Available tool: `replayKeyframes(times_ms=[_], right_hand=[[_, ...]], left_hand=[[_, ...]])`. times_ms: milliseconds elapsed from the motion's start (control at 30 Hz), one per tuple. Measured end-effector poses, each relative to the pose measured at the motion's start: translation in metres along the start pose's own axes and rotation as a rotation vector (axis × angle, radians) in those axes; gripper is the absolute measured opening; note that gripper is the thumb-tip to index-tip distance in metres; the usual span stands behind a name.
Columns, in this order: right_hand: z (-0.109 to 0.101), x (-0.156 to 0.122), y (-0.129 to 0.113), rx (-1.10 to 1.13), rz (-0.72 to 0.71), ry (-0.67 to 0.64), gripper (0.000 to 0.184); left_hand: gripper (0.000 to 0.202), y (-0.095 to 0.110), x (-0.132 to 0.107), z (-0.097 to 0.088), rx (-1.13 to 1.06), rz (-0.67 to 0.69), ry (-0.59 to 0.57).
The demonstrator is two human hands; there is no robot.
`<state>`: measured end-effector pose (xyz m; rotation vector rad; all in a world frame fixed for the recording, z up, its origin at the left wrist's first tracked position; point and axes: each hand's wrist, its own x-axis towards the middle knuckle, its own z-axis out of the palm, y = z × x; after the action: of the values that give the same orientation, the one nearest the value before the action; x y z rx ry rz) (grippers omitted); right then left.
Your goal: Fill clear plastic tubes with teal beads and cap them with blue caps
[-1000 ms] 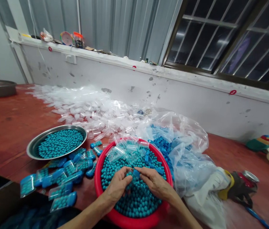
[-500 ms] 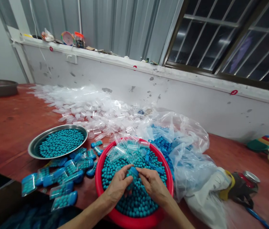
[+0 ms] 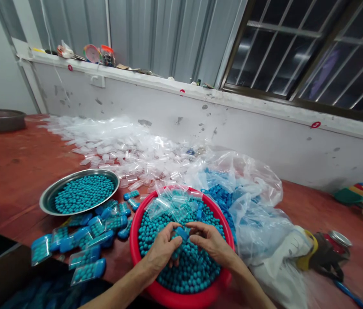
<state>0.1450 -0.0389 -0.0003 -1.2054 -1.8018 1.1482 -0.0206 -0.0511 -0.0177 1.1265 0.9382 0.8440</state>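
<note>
A red basin (image 3: pixel 134 253) full of teal beads (image 3: pixel 191 270) stands in front of me, with several empty clear packets (image 3: pixel 168 204) lying on the beads at its far side. Both hands meet over the basin's middle. My left hand (image 3: pixel 161 251) and my right hand (image 3: pixel 210 242) are each closed in a pinch on one small packet with a blue top (image 3: pixel 181 233), held between them just above the beads.
A steel dish of teal beads (image 3: pixel 80 193) sits to the left, with filled packets (image 3: pixel 85 240) scattered before it. Empty clear packets (image 3: pixel 117 148) are heaped behind. A large plastic bag of blue pieces (image 3: pixel 242 201) lies right of the basin. A cardboard box (image 3: pixel 4 274) stands at lower left.
Both hands stay pinched on the small packet over the basin; the fingers have shifted slightly and the view has drifted a little.
</note>
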Motion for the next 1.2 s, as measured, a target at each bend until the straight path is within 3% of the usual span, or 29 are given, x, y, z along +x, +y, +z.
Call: replayKeyframes(times_ms=[133, 200, 300, 400, 500, 700, 833, 1033, 1200], right_hand=[[0.002, 0.004, 0.002, 0.212, 0.135, 0.153, 0.033], [0.011, 0.003, 0.0, 0.179, 0.12, 0.187, 0.033], [0.024, -0.004, -0.005, -0.031, 0.017, 0.105, 0.037], [0.032, -0.011, -0.008, -0.257, -0.018, -0.027, 0.068], [0.04, -0.013, -0.009, -0.434, 0.01, -0.058, 0.099], [0.06, -0.012, -0.008, -0.653, -0.091, 0.133, 0.076], [0.068, -0.011, -0.006, -0.713, -0.148, 0.186, 0.07], [0.071, -0.009, -0.005, -0.691, -0.159, 0.205, 0.068], [0.059, -0.008, -0.01, -0.569, -0.133, 0.054, 0.078]], left_hand=[[0.036, 0.001, 0.0, 0.001, 0.039, 0.014, -0.033], [0.038, 0.0, 0.0, 0.002, 0.058, 0.01, 0.007], [0.046, -0.003, 0.001, 0.001, 0.054, 0.027, 0.061], [0.05, -0.006, 0.003, -0.002, 0.036, 0.128, 0.112], [0.048, -0.009, 0.007, -0.005, 0.029, 0.226, 0.133], [0.032, -0.012, 0.007, -0.006, 0.052, 0.197, 0.097], [0.028, -0.005, 0.002, -0.004, 0.028, 0.149, 0.128], [0.023, -0.005, 0.002, -0.003, 0.014, 0.162, 0.145], [0.02, -0.002, 0.002, -0.005, 0.128, 0.253, 0.203]])
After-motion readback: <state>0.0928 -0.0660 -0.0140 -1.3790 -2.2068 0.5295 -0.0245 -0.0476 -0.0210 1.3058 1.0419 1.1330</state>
